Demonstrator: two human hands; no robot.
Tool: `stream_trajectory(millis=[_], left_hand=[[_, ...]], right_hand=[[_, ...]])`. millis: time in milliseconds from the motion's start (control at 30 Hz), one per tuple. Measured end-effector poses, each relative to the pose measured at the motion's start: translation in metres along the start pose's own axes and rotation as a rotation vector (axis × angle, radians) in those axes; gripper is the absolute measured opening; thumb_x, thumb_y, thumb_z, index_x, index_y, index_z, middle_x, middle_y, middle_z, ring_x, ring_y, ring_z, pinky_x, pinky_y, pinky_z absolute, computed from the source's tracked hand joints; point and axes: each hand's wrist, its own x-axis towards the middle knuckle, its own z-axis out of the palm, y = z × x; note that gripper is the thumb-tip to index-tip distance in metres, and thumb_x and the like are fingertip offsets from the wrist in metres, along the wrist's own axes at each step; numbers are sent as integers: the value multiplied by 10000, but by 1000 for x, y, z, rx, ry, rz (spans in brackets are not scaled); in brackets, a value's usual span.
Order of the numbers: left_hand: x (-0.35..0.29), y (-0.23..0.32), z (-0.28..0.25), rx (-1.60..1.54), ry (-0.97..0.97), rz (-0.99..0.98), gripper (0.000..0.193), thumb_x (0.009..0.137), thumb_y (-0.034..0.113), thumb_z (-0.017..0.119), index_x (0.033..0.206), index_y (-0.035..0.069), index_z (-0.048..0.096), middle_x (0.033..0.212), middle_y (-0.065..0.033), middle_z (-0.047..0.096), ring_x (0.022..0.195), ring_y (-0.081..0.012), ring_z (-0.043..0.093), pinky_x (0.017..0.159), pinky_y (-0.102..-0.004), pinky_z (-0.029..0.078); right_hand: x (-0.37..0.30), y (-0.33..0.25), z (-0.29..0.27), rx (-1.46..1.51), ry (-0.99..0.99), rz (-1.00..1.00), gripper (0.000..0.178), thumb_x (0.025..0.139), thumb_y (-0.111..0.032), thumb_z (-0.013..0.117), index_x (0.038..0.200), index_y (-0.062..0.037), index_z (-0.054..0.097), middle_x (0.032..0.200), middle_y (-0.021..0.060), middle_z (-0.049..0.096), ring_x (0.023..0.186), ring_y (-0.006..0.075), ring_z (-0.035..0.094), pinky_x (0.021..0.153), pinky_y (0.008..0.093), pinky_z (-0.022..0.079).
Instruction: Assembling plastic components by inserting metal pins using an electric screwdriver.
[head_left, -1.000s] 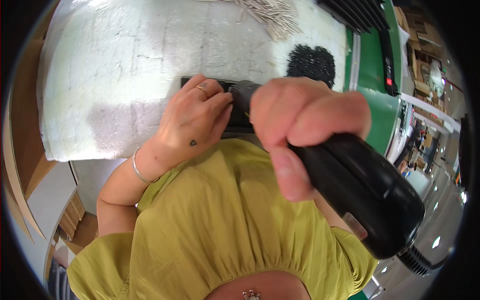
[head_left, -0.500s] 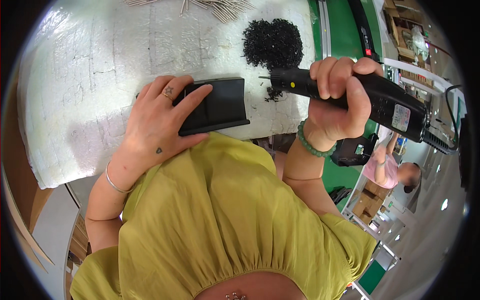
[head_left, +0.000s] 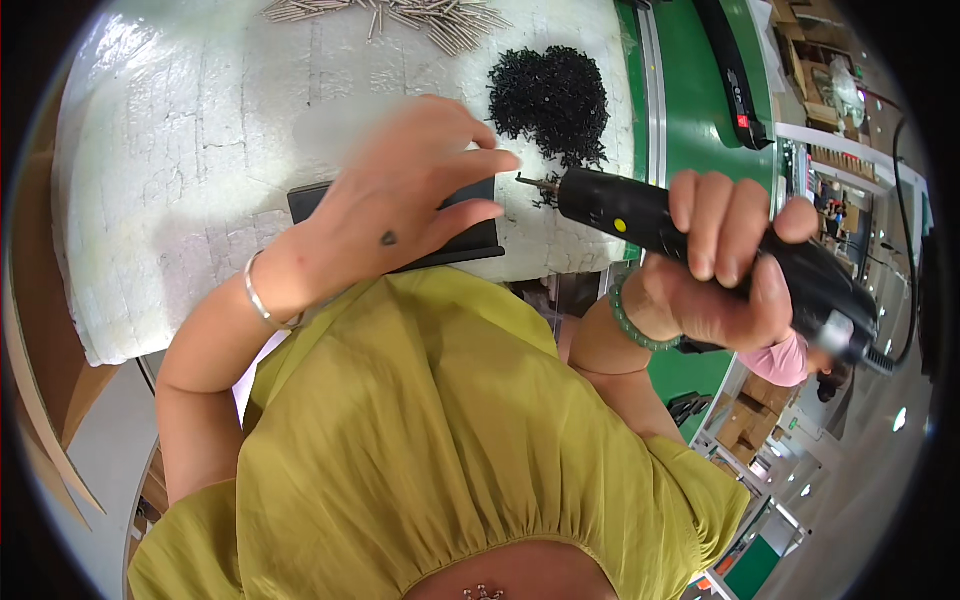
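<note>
My right hand (head_left: 735,260) is wrapped round a black electric screwdriver (head_left: 640,222) with a yellow dot on its body. Its thin bit points left, and a small dark screw (head_left: 521,180) appears to sit at the tip. Close to that tip is my left hand (head_left: 405,185), thumb and forefinger apart, with nothing visible between them. Below the left hand, a black rectangular panel (head_left: 478,238) with a raised front edge lies on the work surface; the hand hides its middle. Just beyond the bit lies a heap of small black screws (head_left: 550,100).
Thin metal rods (head_left: 440,20) are piled at the far edge of the foam-wrapped surface (head_left: 200,150). To the right runs a green bench (head_left: 690,110) carrying a black strap-like thing (head_left: 728,75). A cord hangs from the screwdriver. A person in pink (head_left: 780,362) is at the right.
My left hand has lifted off the black panel and moved right, toward the bit. The screwdriver has shifted right and nearer to me, tilting slightly, still in my right hand.
</note>
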Motion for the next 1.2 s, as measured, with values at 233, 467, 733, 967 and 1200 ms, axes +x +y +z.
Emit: stream_trajectory(millis=[233, 467, 733, 967, 1200], left_hand=[[8, 1, 6, -11, 166, 114, 205, 656, 74, 753, 839, 71, 662, 846, -22, 614, 938, -262, 536, 732, -343, 463], [3, 2, 2, -9, 167, 78, 169, 657, 45, 743, 791, 69, 643, 782, -9, 614, 947, -261, 538, 724, -336, 460], [-4, -2, -3, 17, 174, 74, 169, 652, 71, 712, 769, 77, 590, 778, -14, 558, 954, -254, 537, 782, -371, 433], [-5, 1, -4, 225, 144, 198, 124, 647, 102, 602, 742, 29, 574, 779, -66, 560, 1005, -270, 516, 893, -412, 414], [13, -46, -41, 306, 287, 35, 131, 693, 82, 692, 823, 81, 673, 812, -26, 632, 909, -277, 547, 796, -383, 460]], right_hand=[[1, -15, 12, 49, -23, -26, 274, 711, -173, 580, 972, -129, 507, 585, -59, 488, 508, 70, 450, 607, 255, 357], [4, -14, 14, 14, -124, -5, 281, 710, -157, 576, 981, -135, 505, 596, -64, 512, 517, 64, 476, 610, 243, 370], [9, -9, 16, -3, -226, -23, 272, 713, -155, 575, 966, -147, 475, 586, -72, 509, 516, 59, 481, 605, 244, 376], [4, 2, 34, -64, -173, -109, 282, 727, -159, 612, 959, -146, 452, 555, -82, 486, 460, 44, 450, 566, 221, 380], [5, 22, 32, -69, -119, -82, 264, 754, -138, 539, 1005, -132, 455, 597, -35, 455, 497, 89, 434, 598, 287, 342]])
